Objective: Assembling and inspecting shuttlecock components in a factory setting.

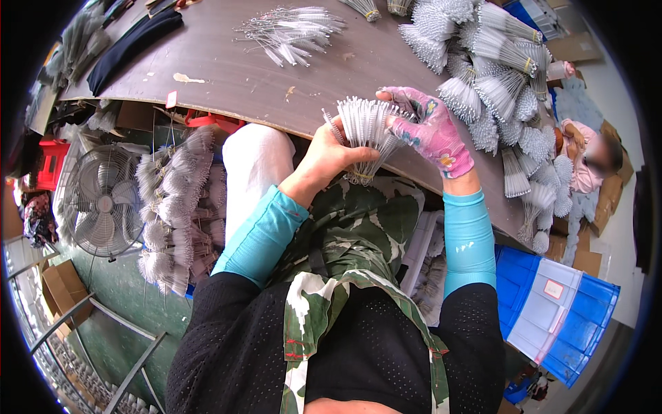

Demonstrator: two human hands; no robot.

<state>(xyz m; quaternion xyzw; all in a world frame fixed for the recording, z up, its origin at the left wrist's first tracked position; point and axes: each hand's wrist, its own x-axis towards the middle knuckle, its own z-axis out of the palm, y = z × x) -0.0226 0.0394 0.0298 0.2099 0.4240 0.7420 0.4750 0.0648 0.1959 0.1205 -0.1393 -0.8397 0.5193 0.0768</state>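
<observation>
A fanned bundle of thin white-bristled wire brushes [365,123] is held over my lap, at the near edge of the table. My bare left hand [332,153] wraps round the bundle from the left, its thumb lying across the lower wires. At the bundle's right side is my right hand [431,131] in a pink flowered glove with bare fingertips. Its fingers curl against the upper bristles and touch them; whether they pinch a single brush is hidden. The looped wire ends point down toward my camouflage apron.
A loose heap of similar brushes [293,33] lies farther back on the brown table [234,83]. Tied bundles [493,76] are piled at right. A fan [103,203] and hanging bundles [179,200] stand at left, blue and clear bins [552,303] at lower right. Another person [583,155] is far right.
</observation>
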